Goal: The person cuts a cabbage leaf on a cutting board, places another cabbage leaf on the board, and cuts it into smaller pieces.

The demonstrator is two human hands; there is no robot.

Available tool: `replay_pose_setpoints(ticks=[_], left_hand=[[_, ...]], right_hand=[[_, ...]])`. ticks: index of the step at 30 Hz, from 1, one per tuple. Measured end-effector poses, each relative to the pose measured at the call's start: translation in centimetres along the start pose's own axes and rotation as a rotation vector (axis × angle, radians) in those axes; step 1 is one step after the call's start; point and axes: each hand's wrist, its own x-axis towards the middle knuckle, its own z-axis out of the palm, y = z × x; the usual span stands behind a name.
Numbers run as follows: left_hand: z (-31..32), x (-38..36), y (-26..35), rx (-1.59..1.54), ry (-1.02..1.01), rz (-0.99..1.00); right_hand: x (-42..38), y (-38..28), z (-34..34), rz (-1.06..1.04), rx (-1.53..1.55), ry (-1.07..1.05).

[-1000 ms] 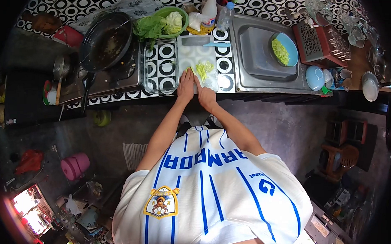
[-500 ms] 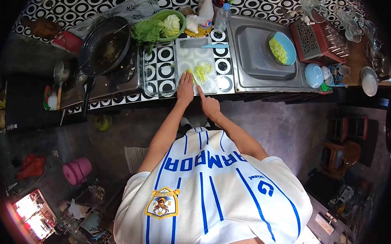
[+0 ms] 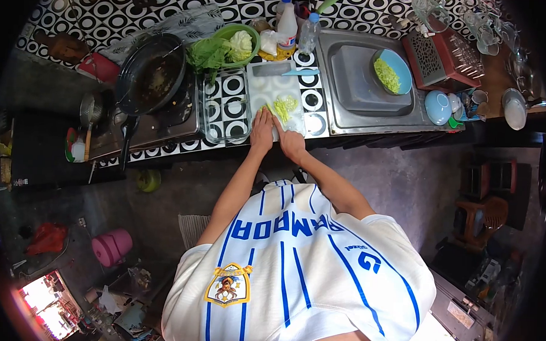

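Observation:
On a white cutting board (image 3: 261, 89) lies a small heap of chopped pale green vegetable (image 3: 284, 105). My left hand (image 3: 262, 131) rests at the heap's lower left, fingers stretched out together, a few green bits by the tips. Close beside it, my right hand (image 3: 292, 144) reaches to the heap's lower edge with its index finger extended; its other fingers are partly hidden. Across the far end of the board lies a knife with a broad grey blade and a light blue handle (image 3: 304, 72), touched by neither hand.
Left of the board are a glass dish (image 3: 226, 133) and a black wok (image 3: 153, 76) on the stove. Behind stand a green basket of leafy vegetables (image 3: 253, 34) and bottles (image 3: 287, 27). A blue bowl of chopped greens (image 3: 403, 64) sits on an upturned grey tub (image 3: 354, 83) in the sink.
My right hand has shifted slightly left, close against my left hand at the greens. Some of the heap appears pushed together. The whole view has tilted a little.

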Motion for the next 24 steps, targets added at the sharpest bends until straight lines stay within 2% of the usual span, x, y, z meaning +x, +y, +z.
replay_pose_setpoints(ticks=[3, 12, 15, 24], left_hand=[[0.0, -0.3, 0.0, 0.012, 0.024, 0.019], [-1.4, 0.4, 0.9, -0.011, -0.084, -0.019], [-1.1, -0.2, 0.8, -0.069, -0.011, -0.009], [-0.5, -0.8, -0.4, 0.038, -0.097, 0.033]], right_hand=[[-1.6, 0.4, -0.7, 0.056, 0.024, -0.053], [-2.7, 0.8, -2.0, 0.109, 0.126, -0.004], [-3.2, 0.5, -2.4, 0.121, 0.168, -0.007], [-2.6, -1.4, -1.3, 0.034, 0.148, -0.008]])
